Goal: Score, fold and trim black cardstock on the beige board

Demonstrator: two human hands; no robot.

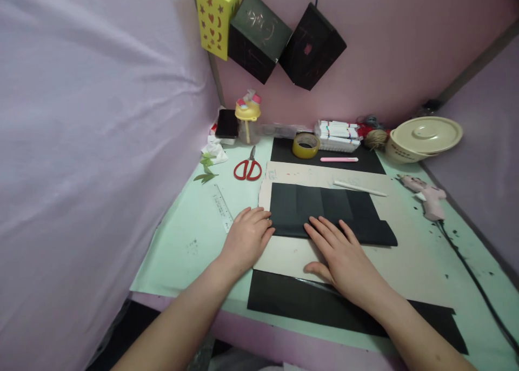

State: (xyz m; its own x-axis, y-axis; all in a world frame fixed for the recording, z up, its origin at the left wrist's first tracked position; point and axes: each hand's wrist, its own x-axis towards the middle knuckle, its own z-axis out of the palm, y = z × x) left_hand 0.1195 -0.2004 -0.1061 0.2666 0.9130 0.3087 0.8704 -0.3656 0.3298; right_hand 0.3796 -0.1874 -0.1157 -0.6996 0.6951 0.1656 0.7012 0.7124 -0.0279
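Observation:
A folded sheet of black paper (310,206) with several vertical creases lies on a pale board (284,254) in the middle of the table. My left hand (248,238) rests at the paper's left edge, its fingertips touching it. Flat on the paper's lower edge lies my right hand (338,254), fingers spread and thumb out to the left. Neither hand is closed around anything. A larger black sheet (308,300) shows beneath the board along the front. Beyond the folded paper, a white pen (360,188) lies on the board.
Red-handled scissors (247,170) and a clear ruler (223,207) lie at the left. Yellow tape (305,145), a pink cutter (339,159) and white markers (337,136) are at the back. A glue gun (430,198) with a black cord and a lidded bowl (424,138) occupy the right.

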